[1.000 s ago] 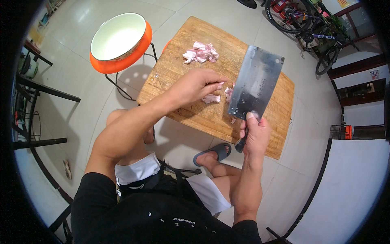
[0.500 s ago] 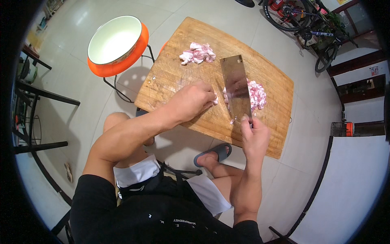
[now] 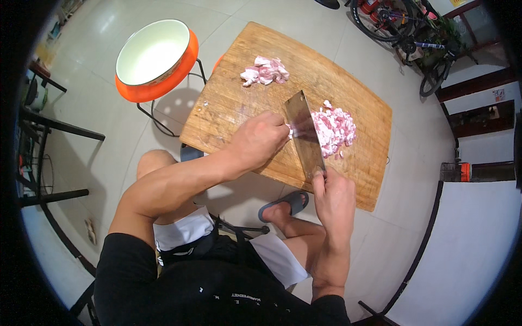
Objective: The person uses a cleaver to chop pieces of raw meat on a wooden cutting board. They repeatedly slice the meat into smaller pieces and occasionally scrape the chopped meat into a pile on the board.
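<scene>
Pink meat (image 3: 290, 131) lies at nine o'clock from the cleaver (image 3: 305, 130), apparently pinched by the curled left hand (image 3: 260, 140) (tucked fingertips are safest); the right hand (image 3: 334, 196), gripping the cleaver, should slice straight down.

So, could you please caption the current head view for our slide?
Right hand holding a cleaver beside chopped meat on a wooden board, left hand holding a small piece.
</scene>
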